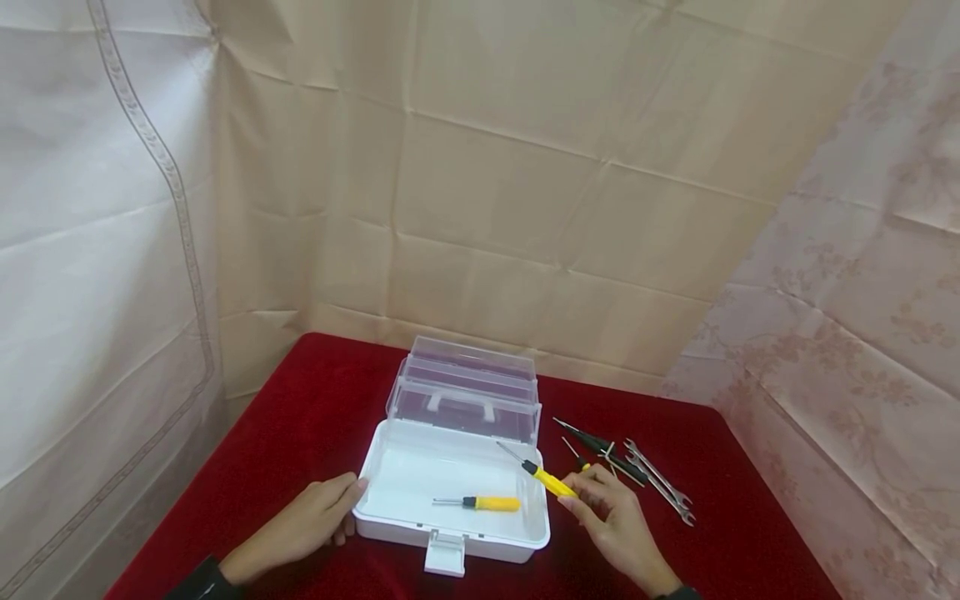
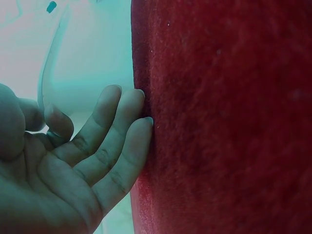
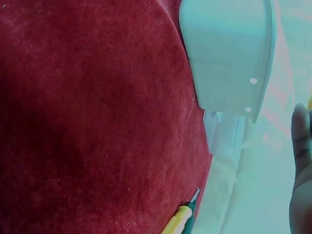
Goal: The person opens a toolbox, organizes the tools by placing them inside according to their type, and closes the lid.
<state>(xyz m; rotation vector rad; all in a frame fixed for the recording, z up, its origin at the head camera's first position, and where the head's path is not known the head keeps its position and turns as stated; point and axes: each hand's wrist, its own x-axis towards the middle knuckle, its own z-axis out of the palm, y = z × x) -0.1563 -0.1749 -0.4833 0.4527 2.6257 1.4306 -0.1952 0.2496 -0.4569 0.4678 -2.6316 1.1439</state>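
A white plastic toolbox (image 1: pixel 420 462) lies open, its clear lid (image 1: pixel 465 400) tipped back. My left hand (image 1: pixel 318 515) grips the box's left rim; in the left wrist view its thumb and index finger pinch the wall (image 2: pixel 47 66), the other fingers extended below. Over the right side of the box, my right hand (image 1: pixel 618 521) holds a yellow-handled screwdriver (image 1: pixel 553 482), its shaft pointing up and left. Another yellow screwdriver (image 1: pixel 495 503) rests on the box floor. The right wrist view catches only part of my right hand (image 3: pixel 301 170) beside the box's outer wall (image 3: pixel 229 53).
Right of the box lie a smaller yellow screwdriver (image 1: pixel 583 465), dark-handled tools (image 1: pixel 626 463) and silver open-end wrenches (image 1: pixel 660 481). A front latch (image 1: pixel 446 557) hangs down. Red cloth (image 1: pixel 322 392) covers the table, with fabric curtains (image 1: pixel 495 208) behind and at both sides.
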